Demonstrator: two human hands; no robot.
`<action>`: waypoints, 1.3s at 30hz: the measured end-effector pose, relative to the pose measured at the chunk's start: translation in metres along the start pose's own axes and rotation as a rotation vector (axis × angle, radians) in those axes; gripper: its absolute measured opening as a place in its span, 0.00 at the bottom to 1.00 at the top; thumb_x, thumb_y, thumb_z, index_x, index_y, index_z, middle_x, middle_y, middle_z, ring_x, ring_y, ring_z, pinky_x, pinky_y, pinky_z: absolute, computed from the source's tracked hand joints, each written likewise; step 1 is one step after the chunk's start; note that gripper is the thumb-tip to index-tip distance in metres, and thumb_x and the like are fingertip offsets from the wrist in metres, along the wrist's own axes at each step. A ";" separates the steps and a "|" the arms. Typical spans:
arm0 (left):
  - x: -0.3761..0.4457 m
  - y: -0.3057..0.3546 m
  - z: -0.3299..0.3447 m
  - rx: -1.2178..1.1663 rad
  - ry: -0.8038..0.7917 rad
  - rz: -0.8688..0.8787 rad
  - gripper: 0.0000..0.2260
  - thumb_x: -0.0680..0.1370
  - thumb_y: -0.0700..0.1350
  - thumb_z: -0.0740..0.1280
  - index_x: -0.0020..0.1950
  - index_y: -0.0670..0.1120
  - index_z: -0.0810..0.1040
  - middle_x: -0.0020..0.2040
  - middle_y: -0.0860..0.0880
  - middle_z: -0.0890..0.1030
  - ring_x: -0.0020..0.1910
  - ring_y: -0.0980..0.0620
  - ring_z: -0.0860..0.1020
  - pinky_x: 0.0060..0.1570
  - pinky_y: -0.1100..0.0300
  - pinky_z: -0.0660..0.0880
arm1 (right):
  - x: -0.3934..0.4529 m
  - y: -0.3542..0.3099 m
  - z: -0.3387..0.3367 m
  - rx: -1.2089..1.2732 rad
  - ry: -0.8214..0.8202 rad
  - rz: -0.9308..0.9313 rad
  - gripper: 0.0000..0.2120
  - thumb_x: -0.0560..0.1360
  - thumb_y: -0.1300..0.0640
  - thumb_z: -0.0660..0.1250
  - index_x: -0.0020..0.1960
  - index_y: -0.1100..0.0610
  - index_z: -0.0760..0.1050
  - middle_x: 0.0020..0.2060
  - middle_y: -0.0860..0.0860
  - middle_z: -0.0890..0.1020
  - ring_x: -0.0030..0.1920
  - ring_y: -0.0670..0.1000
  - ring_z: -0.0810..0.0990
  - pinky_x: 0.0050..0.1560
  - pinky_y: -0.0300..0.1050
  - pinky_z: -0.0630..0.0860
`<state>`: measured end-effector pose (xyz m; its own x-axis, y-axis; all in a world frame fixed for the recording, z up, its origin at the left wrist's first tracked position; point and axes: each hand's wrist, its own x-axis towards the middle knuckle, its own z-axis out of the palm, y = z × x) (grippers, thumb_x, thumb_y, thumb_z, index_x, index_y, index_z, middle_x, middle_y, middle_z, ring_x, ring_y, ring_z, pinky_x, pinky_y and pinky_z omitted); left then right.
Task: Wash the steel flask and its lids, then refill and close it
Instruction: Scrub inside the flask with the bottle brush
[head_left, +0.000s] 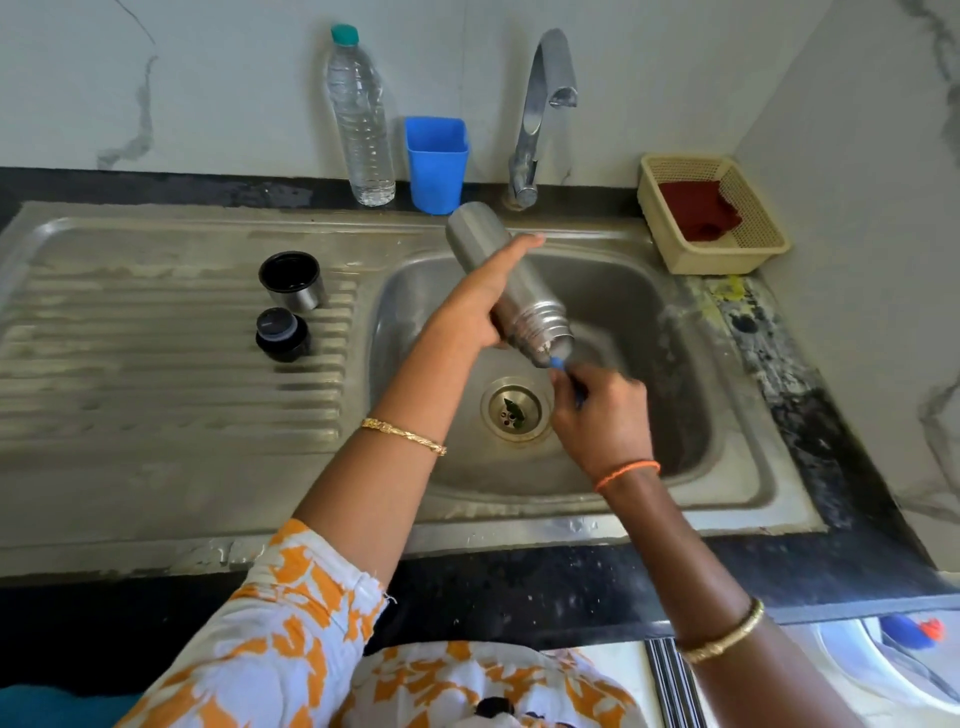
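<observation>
The steel flask (501, 283) hangs tilted over the sink basin (675, 415), base up toward the tap (540, 104) and open threaded mouth pointing down toward the drain (515, 409). It looks rigid and dent-resistant, probably fairly light since it is uncapped and tipped downward, but its smooth metal wall is likely slippery when wet, so the mid-body just above the threaded neck seems the safest place to hold it. The left hand (480, 317) grips it there, palm against the side, fingers (524, 243) wrapped round the barrel with their tips showing over the top edge. The right hand (597, 410) is curled round a thin blue brush handle (557, 364) that runs into the flask's mouth; its fingers pinch the handle close to the rim, and the brush head is hidden inside. On the ribbed draining board (156, 364) to the left, well apart from the flask, stand the cup lid (292, 280) and the black stopper lid (283, 334), neither in hand. On the worktop (779, 364) behind and beside the sink are a plastic water bottle (361, 124), a blue tumbler (436, 163) and a cream basket (763, 234) with a red cloth (696, 208).
</observation>
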<state>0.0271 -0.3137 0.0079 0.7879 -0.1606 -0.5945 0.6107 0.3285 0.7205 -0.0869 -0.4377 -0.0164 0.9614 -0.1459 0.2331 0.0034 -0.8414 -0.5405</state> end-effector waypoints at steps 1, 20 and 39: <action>0.000 -0.003 0.005 0.002 0.013 -0.024 0.33 0.68 0.56 0.76 0.65 0.43 0.67 0.54 0.40 0.79 0.50 0.42 0.81 0.55 0.44 0.77 | -0.001 0.003 0.004 -0.048 0.005 -0.018 0.11 0.75 0.56 0.65 0.38 0.61 0.78 0.30 0.59 0.79 0.30 0.62 0.75 0.31 0.46 0.68; 0.010 -0.013 -0.031 -0.114 0.106 -0.100 0.28 0.69 0.53 0.76 0.61 0.43 0.71 0.52 0.41 0.79 0.51 0.41 0.79 0.46 0.38 0.76 | -0.012 0.011 -0.010 0.196 -0.260 0.154 0.11 0.75 0.53 0.68 0.40 0.59 0.83 0.25 0.57 0.74 0.28 0.48 0.67 0.29 0.36 0.63; 0.010 0.027 -0.022 -0.304 0.125 0.180 0.19 0.71 0.51 0.72 0.56 0.43 0.72 0.48 0.42 0.79 0.46 0.43 0.80 0.47 0.45 0.80 | -0.002 0.008 -0.071 0.865 -0.528 0.527 0.12 0.78 0.58 0.62 0.40 0.65 0.78 0.22 0.48 0.65 0.19 0.43 0.56 0.20 0.29 0.51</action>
<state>0.0503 -0.2859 0.0137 0.8533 0.0341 -0.5203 0.3967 0.6051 0.6903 -0.1080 -0.4807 0.0362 0.8944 0.0343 -0.4459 -0.4429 -0.0700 -0.8938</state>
